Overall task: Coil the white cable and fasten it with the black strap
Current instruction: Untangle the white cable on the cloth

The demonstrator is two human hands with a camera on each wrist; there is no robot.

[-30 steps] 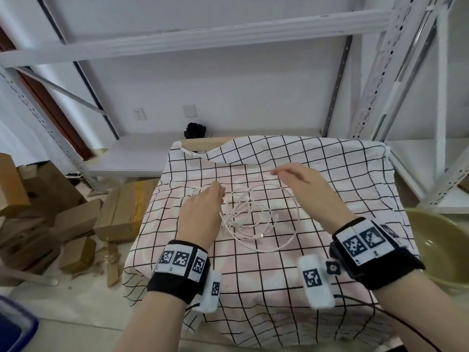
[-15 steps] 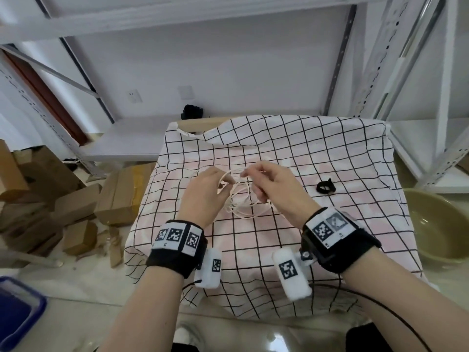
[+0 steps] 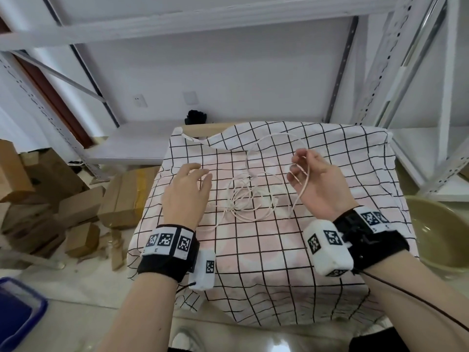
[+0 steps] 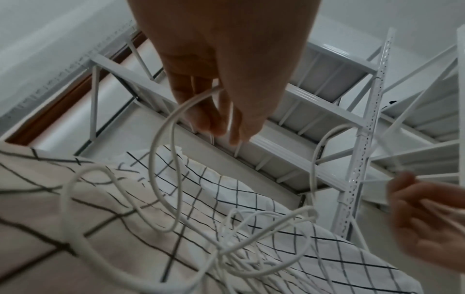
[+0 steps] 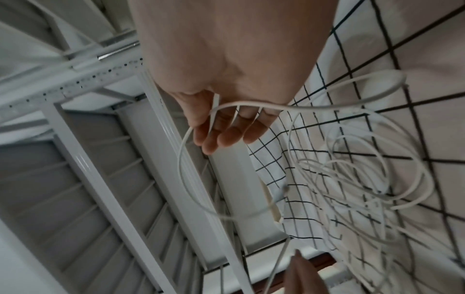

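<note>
R hand (image 3: 317, 184): my fingers curl round a white cable (image 3: 251, 196) strand, lifted right of tangle to start loops
L hand (image 3: 187, 189): fingers spread, strand across tips; steadies tangle's left
Strap: not seen

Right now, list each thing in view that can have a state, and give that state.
white cable: uncoiled, a loose tangle on the cloth, one strand lifted.
right hand: raised, fingers curled round a cable strand.
left hand: over the cloth's left side; a strand runs up to its fingers, grip unclear.
checked cloth: spread over the table, rumpled at the far edge.
black strap: not in view.
</note>
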